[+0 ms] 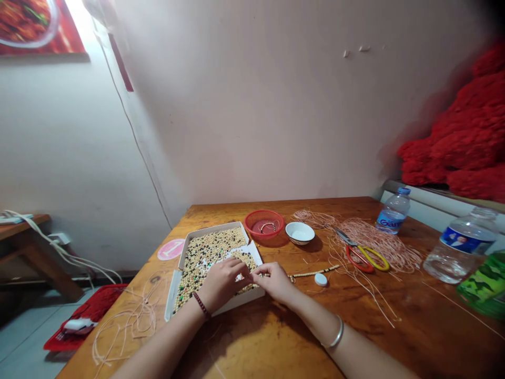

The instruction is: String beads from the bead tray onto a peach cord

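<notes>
A shallow white box (215, 227) holds many small beige beads with some black, green and orange ones. Over its front right part is my left hand (224, 279), fingers bent and pinched near my right hand's fingertips. My right hand (274, 280) pinches at the box's right edge; what lies between the fingertips is too small to make out. A string of beige beads with some dark ones (315, 272) runs along the table to the right of my right hand. A white bottle cap (321, 279) lies beside that string.
Behind are a red basket (264, 223) with a beaded loop and a white bowl (300, 232). Scissors (363, 252) rest by a heap of pink cords (379, 242). Bottles (393, 210) stand at the right. Loose cords (136, 318) lie at the left on the wooden table (252, 352).
</notes>
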The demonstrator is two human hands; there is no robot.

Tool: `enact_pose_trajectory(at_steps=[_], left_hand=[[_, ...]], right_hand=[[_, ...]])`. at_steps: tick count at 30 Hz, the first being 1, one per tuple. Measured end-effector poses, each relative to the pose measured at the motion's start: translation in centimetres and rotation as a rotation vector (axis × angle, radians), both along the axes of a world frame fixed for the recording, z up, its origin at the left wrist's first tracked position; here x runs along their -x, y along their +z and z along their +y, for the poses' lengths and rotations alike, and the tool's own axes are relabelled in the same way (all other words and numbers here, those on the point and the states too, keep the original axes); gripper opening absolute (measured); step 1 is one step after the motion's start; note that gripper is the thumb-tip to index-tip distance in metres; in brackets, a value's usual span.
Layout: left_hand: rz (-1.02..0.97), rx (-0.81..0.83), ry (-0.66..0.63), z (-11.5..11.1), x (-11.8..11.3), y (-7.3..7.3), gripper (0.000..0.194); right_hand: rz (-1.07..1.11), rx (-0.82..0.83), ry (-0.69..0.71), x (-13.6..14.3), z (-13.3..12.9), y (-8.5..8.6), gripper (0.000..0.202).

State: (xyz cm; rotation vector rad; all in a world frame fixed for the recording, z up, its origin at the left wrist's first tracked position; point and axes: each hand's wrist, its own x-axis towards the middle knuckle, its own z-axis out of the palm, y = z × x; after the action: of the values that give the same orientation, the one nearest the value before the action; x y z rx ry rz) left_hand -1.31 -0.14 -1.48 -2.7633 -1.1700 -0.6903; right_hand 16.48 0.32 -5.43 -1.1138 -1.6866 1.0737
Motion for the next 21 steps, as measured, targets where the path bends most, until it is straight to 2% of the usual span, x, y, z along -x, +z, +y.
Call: enact_pose_trajectory(at_steps=[3, 9, 14, 18, 21], left_hand=[[0.012, 0.004, 0.004, 0.02, -0.06, -0.08, 0.020], [0.045, -0.046, -0.009, 0.18, -0.13, -0.10, 0.016], [0.041, -0.064, -0.009, 0.29, -0.02, -0.26, 0.015], [0.056, -0.092, 0.015, 0.23, -0.09, -0.10, 0.016], [0.047, -0.113, 0.014, 0.16, -0.12, 0.04, 0.012]], right_hand=[[0.004, 0.001, -0.002, 0.02, -0.04, 0.02, 0.020], [-0.032, -0.073, -0.104, -0.06, 0.13, -0.26, 0.014], [-0.024, -0.033, -0.058, -0.05, 0.08, -0.28, 0.009], [-0.004, -0.038, -0.045, 0.01, 0.04, -0.46, 0.014], [-0.033, -0.084, -0.044, -0.04, 0.12, -0.65, 0.025]])
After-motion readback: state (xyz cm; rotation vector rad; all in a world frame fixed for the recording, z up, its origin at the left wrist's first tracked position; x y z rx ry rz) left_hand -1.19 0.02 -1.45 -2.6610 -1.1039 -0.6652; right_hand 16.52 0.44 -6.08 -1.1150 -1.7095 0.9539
